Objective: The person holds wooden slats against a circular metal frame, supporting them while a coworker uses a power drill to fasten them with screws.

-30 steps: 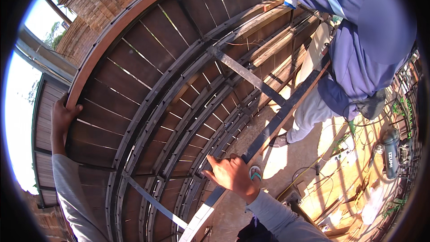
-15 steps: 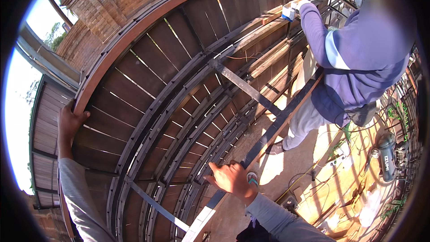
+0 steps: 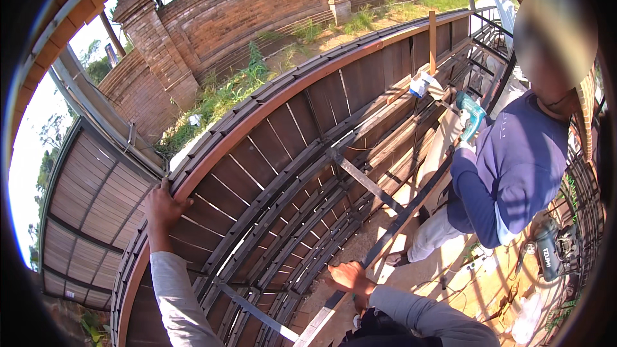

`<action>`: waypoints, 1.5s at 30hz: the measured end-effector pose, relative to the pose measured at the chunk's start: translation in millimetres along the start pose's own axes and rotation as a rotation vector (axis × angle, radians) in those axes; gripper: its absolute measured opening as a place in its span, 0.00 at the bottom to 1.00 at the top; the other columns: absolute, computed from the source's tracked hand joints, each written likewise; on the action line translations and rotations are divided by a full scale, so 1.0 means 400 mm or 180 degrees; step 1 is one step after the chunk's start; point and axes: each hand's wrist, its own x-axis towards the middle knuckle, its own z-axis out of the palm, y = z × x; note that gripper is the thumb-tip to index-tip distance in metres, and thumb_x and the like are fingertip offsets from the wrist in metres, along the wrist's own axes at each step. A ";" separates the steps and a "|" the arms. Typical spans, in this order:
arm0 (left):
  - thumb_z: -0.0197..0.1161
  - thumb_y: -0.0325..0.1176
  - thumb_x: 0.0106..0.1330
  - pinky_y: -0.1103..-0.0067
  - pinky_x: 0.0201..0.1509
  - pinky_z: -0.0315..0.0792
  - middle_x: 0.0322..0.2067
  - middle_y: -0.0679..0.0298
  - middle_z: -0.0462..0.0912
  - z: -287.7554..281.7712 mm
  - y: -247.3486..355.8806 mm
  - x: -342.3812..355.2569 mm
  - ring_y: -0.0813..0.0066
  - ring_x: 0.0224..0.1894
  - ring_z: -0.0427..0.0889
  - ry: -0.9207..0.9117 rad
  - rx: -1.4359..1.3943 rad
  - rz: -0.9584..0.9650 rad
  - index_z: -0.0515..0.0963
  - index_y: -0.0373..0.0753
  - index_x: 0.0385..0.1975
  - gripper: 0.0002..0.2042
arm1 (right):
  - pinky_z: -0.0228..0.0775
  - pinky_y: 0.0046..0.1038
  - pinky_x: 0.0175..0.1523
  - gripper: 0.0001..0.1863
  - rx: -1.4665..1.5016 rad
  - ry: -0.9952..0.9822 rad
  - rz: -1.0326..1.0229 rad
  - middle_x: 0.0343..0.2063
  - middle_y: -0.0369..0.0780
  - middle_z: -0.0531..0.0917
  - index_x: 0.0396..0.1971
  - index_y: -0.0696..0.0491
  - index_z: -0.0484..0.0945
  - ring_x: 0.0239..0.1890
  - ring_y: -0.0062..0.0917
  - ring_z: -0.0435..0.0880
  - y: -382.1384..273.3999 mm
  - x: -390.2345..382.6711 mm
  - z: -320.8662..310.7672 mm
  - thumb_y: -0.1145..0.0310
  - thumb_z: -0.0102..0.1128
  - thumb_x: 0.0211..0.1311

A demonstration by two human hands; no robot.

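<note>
My left hand [image 3: 164, 215] grips the red-brown rim [image 3: 228, 144] of a curved structure of dark slatted panels [image 3: 273, 141] and several curved metal rails. My right hand [image 3: 351, 279] is lower down, closed on a long straight dark metal bar [image 3: 389, 236] that runs up toward the right. Cross struts [image 3: 360, 180] join the rails. At the right, a co-worker [image 3: 501, 160] in a purple-blue top and pale trousers holds a teal power tool [image 3: 469, 115] beside the upper rails. A small white-and-blue object [image 3: 423, 85] sits by an upright wooden batten [image 3: 432, 42].
A brick wall [image 3: 244, 0] with grass and weeds runs behind the structure. A slatted gate [image 3: 87, 212] stands at the left. On the sunlit floor at the lower right lie a dark teal machine [image 3: 546, 250], cords and white plastic [image 3: 527, 321].
The view has lifted, showing more wall. The co-worker has straightened and turned, and a teal tool now shows at their hand. My hands stay on the rim and bar.
</note>
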 end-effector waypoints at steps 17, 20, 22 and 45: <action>0.83 0.54 0.49 0.57 0.56 0.83 0.49 0.43 0.88 0.001 0.001 0.013 0.43 0.50 0.88 -0.0128 -0.0251 -0.0048 0.75 0.28 0.65 0.47 | 0.46 0.54 0.85 0.29 -0.1219 0.2928 -0.2804 0.73 0.53 0.72 0.69 0.62 0.73 0.79 0.44 0.66 -0.603 0.857 -0.537 0.60 0.50 0.74; 0.81 0.59 0.51 0.60 0.58 0.82 0.48 0.45 0.88 -0.003 0.010 0.016 0.47 0.51 0.89 -0.0250 -0.0097 -0.0131 0.76 0.27 0.64 0.48 | 0.58 0.54 0.80 0.30 -0.1631 0.2148 -0.3135 0.66 0.48 0.81 0.66 0.58 0.77 0.72 0.39 0.77 -0.615 0.934 -0.571 0.53 0.57 0.73; 0.79 0.62 0.53 0.61 0.58 0.83 0.49 0.48 0.88 0.013 -0.019 -0.003 0.51 0.52 0.89 -0.0169 0.0018 -0.0032 0.78 0.30 0.59 0.44 | 0.64 0.53 0.77 0.30 -0.1764 0.1719 -0.3126 0.66 0.46 0.82 0.69 0.58 0.74 0.70 0.37 0.80 -0.639 0.932 -0.582 0.57 0.56 0.74; 0.83 0.69 0.37 0.45 0.84 0.48 0.78 0.52 0.64 -0.203 -0.594 -0.714 0.50 0.82 0.58 -0.0507 0.0474 -0.1389 0.63 0.50 0.79 0.64 | 0.73 0.44 0.72 0.66 -0.1750 0.1021 -0.2707 0.70 0.48 0.75 0.77 0.50 0.66 0.70 0.45 0.76 -0.607 0.939 -0.641 0.63 0.92 0.29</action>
